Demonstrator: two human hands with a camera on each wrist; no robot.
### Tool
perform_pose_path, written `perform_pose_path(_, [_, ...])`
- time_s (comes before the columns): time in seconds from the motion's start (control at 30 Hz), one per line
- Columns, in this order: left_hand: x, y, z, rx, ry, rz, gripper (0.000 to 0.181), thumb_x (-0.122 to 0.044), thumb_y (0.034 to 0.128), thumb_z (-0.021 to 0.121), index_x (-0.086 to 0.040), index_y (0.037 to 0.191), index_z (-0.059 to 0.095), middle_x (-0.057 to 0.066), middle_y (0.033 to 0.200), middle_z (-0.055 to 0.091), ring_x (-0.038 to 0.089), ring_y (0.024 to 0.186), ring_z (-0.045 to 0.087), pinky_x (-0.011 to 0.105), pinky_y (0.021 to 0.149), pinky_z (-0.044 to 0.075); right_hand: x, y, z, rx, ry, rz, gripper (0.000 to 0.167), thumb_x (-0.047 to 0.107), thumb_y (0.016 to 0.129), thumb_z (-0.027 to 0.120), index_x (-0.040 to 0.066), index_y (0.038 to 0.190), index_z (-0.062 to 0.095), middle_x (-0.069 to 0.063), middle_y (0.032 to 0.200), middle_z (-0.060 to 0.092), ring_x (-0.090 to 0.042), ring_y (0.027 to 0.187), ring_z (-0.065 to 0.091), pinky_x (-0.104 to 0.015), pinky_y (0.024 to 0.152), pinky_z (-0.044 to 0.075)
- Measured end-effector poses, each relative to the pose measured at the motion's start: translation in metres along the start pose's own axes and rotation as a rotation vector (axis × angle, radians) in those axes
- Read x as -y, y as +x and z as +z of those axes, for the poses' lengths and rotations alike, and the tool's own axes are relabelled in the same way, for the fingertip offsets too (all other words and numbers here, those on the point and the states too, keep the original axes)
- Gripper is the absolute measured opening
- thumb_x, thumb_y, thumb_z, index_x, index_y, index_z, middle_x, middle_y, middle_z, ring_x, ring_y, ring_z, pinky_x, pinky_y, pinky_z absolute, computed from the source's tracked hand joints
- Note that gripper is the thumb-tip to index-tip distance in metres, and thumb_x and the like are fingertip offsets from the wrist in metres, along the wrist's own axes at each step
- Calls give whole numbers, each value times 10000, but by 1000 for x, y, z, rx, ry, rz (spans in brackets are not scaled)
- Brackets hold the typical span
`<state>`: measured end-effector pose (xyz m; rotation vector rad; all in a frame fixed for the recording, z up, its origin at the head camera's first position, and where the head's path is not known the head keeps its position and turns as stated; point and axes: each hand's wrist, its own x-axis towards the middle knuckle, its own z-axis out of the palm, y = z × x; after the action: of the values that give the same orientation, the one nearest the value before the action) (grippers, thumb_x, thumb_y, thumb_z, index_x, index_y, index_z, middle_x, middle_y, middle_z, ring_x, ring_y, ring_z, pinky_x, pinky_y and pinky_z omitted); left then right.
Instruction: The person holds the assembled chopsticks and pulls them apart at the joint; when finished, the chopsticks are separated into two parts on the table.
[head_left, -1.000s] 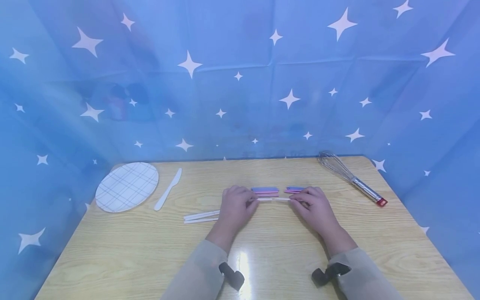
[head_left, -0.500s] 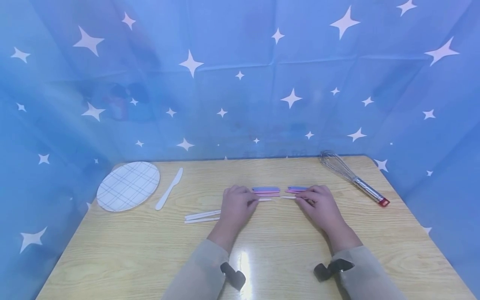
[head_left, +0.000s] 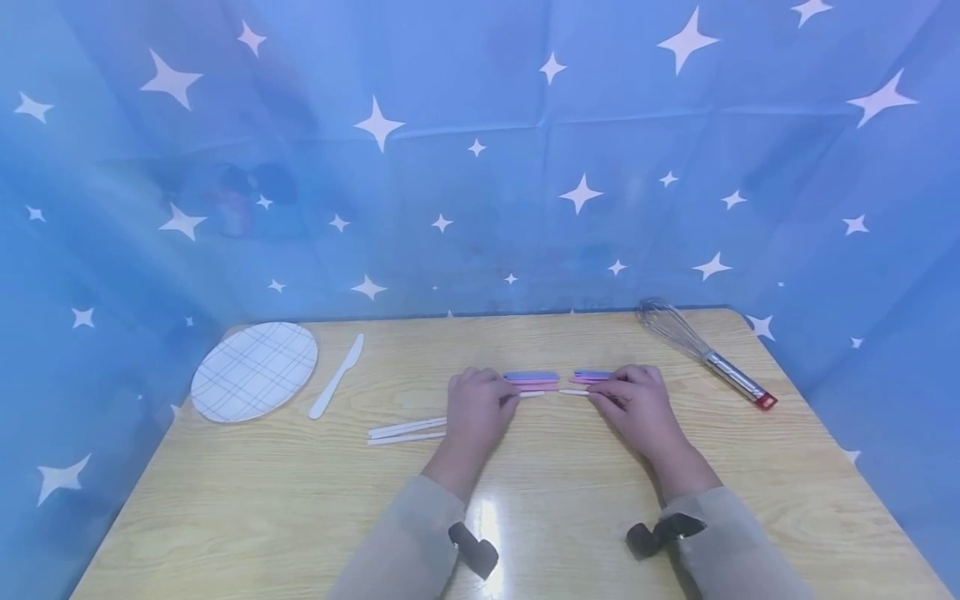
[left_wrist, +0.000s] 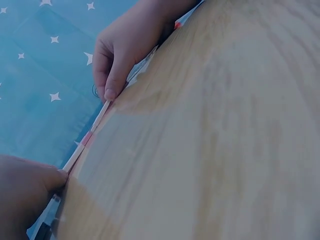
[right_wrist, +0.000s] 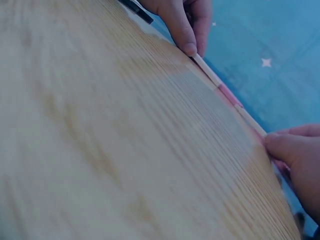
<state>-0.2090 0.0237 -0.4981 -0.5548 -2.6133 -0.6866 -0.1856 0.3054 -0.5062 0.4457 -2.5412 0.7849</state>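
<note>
Fingers and thumb of the left hand (head_left: 480, 408) are drawn together in a pinch on a short, thin, straight white stick (head_left: 532, 394); by the right hand (head_left: 636, 410) a matching short white stick (head_left: 574, 392) is pinched in the same way. Nearest to the viewer, both forearms are covered by pale grey sleeves (head_left: 408, 542), with black bands (head_left: 474, 550) worn at the wrists. On the wood-grained desk (head_left: 570, 500), several longer white sticks (head_left: 405, 439) are laid side by side, partly hidden by the left hand. The two pinched sticks are held end to end, roughly in line, with a gap left between their tips. Just beyond them, pink sticks (head_left: 536, 387) and purple-blue sticks (head_left: 531, 376) are arranged in two side-by-side groups, partly covered by the right hand at the right group. Farther off to the left, a white table knife (head_left: 337, 377) is placed beside a round white plate patterned with crossing thin lines (head_left: 255, 372). At the far right, a wire whisk with a silver, red-ended handle (head_left: 705, 353) is laid aslant. Behind the desk, a blue cloth with white four-pointed stars (head_left: 480, 187) is hung.
</note>
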Motion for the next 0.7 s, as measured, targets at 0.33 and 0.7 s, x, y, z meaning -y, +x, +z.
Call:
perform_pose_path(0.33, [-4,2,4,18,17,-21,42,-290,921,857,-293,963,858,-96,949,745,142,928,622,368,885,484,1,2,3,9,-32,62,97,104,903,857,122,998,854,-104,997,659,-341,999,470,-506,884,339])
perform_pose_path(0.7, [-4,2,7,5,18,-10,53,-324,914,865,-312,966,857,-102,957,747,134,915,616,349,861,477,0,1,1,4,-65,74,104,96,903,856,108,1006,851,-100,956,654,-342,958,485,-488,856,343])
